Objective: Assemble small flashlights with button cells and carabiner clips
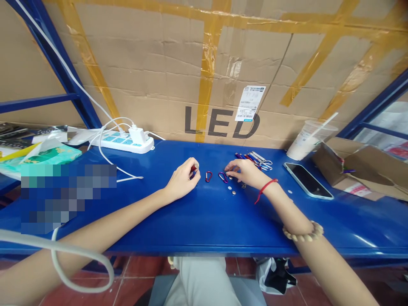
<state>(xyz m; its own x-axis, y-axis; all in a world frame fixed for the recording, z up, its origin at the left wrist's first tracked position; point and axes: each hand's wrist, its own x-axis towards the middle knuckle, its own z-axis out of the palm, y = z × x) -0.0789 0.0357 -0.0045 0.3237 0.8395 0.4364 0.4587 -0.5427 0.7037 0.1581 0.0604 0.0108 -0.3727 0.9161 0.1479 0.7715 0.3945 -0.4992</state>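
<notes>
So the left hand [186, 177] has a small red piece [193, 168] pinched in its fingertips, just over the blue counter [178, 221]. The right hand [244, 172] is half curled, fingers a bit apart, right by the purple carabiner [222, 177]. The red carabiner [208, 177] lies between the hands. Big LED carton [153, 76] behind.

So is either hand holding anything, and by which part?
The left hand holds a small red object between thumb and fingers, but which part they grip is hidden. Whether the right hand holds anything cannot be told.
</notes>
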